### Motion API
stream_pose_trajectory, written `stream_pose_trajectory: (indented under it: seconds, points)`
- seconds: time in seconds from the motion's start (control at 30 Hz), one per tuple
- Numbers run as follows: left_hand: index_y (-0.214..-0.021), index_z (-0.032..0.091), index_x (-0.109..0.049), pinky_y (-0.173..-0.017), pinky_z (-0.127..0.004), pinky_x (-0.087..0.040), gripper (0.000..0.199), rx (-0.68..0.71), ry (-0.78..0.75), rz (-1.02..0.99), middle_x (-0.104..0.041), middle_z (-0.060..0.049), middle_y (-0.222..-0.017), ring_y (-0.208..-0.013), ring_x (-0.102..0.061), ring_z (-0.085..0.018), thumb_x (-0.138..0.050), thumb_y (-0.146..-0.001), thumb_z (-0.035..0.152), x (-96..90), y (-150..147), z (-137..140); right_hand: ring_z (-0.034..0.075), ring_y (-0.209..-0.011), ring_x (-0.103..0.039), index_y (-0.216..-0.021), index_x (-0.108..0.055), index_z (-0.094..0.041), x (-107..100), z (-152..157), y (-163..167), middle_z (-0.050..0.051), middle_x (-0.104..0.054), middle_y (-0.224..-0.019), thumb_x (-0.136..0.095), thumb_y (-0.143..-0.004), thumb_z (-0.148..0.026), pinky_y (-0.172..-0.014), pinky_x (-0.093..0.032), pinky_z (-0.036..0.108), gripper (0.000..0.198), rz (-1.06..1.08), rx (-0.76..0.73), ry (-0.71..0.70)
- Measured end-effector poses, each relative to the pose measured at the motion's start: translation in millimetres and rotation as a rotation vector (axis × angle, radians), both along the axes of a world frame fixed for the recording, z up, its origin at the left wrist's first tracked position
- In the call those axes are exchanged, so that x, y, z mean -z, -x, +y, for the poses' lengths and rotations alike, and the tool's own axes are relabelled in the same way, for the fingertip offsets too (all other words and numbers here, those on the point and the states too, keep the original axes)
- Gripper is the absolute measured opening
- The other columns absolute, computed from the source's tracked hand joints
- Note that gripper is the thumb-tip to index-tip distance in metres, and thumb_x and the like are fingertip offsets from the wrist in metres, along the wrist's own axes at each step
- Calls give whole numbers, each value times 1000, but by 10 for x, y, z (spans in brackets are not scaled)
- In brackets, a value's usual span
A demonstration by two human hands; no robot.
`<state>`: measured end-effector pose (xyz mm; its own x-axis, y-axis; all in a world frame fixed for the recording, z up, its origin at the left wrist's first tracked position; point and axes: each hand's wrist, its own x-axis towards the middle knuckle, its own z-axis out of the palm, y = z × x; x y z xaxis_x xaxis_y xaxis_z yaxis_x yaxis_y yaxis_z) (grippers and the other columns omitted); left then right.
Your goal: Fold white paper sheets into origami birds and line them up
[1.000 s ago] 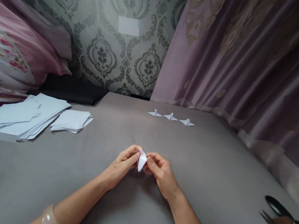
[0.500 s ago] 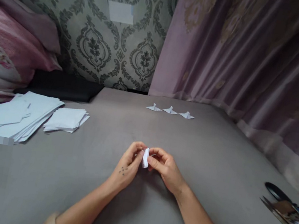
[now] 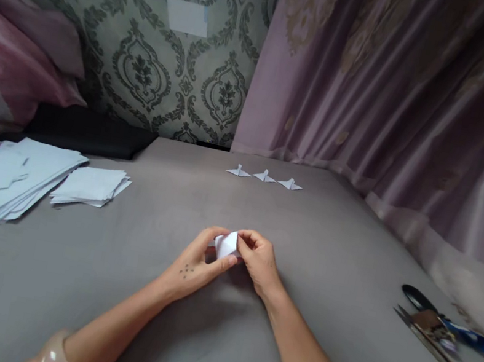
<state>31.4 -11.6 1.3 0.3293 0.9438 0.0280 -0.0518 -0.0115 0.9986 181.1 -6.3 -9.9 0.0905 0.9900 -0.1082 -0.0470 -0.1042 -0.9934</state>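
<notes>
A small folded piece of white paper (image 3: pixel 226 244) is held up between both hands, above the grey surface (image 3: pixel 150 327). My left hand (image 3: pixel 196 261) grips it from the left, thumb along its lower edge and fingers behind. On the other side, my right hand (image 3: pixel 257 260) pinches its right edge between thumb and fingers. The fingertips behind the paper are partly hidden. Beyond the hands stand three small folded paper figures (image 3: pixel 264 176) in a row, with pointed sides and a raised middle.
A stack of square white papers (image 3: pixel 90 184) lies at left, beside larger white sheets (image 3: pixel 46 162). Behind them is a black folded item (image 3: pixel 91 132). Scissors (image 3: pixel 471 339) and a pointed tool (image 3: pixel 437 351) lie at right. A curtain (image 3: pixel 322 95) borders the far right side.
The folded paper has turned from nearly edge-on to show a broader, pointed face. My left thumb has moved to its lower edge. The whole view has shifted slightly right.
</notes>
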Motion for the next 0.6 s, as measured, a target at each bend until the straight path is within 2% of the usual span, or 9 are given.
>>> stream_pose_trajectory:
  seconds: [0.07, 0.17, 0.23, 0.33, 0.43, 0.6]
  points:
    - [-108, 22, -62, -83, -29, -43, 50, -10, -76, 62, -57, -8, -112, -100, -54, -23, -79, -62, 30, 24, -1, -5, 16, -65, -57, -78, -63, -18, 28, 9, -1, 2, -63, -71, -65, -71, -40, -58, -44, 27, 23, -65, 20, -39]
    - [-103, 21, -63, -80, -29, -44, 39, -72, -123, 120, -60, -7, -105, -96, -56, -22, -75, -67, 29, 51, 2, 16, 17, -68, -59, -77, -63, -18, 52, 0, 30, 3, -64, -73, -62, -74, -36, -64, -46, 29, 18, -148, -9, -142]
    - [-97, 20, -64, -76, -27, -45, 28, -121, -85, 90, -64, -6, -96, -87, -59, -20, -71, -71, 28, 41, 13, 40, 16, -69, -59, -80, -62, -19, 64, -12, 59, 3, -64, -74, -61, -76, -34, -66, -46, 28, 16, -195, -26, -208]
    - [-93, 17, -66, -73, -26, -45, 23, -135, 0, -7, -67, -5, -86, -80, -60, -19, -69, -73, 28, -6, 41, 71, 15, -68, -57, -93, -62, -21, 85, -28, 81, 2, -62, -76, -60, -78, -33, -64, -46, 27, 19, -289, 2, -273]
    - [-92, 15, -68, -75, -29, -47, 25, -96, 83, -74, -68, -6, -86, -82, -61, -20, -66, -76, 34, -31, 70, 87, 16, -72, -57, -103, -63, -25, 95, -35, 66, 3, -61, -82, -58, -81, -31, -67, -46, 28, 23, -395, 26, -347]
    - [-100, 12, -65, -74, -36, -53, 36, -23, 219, -174, -67, -11, -92, -87, -63, -25, -64, -78, 40, 18, 107, 111, 19, -87, -58, -106, -66, -28, 80, -34, 27, 5, -62, -93, -52, -86, -27, -82, -45, 31, 24, -491, -1, -490]
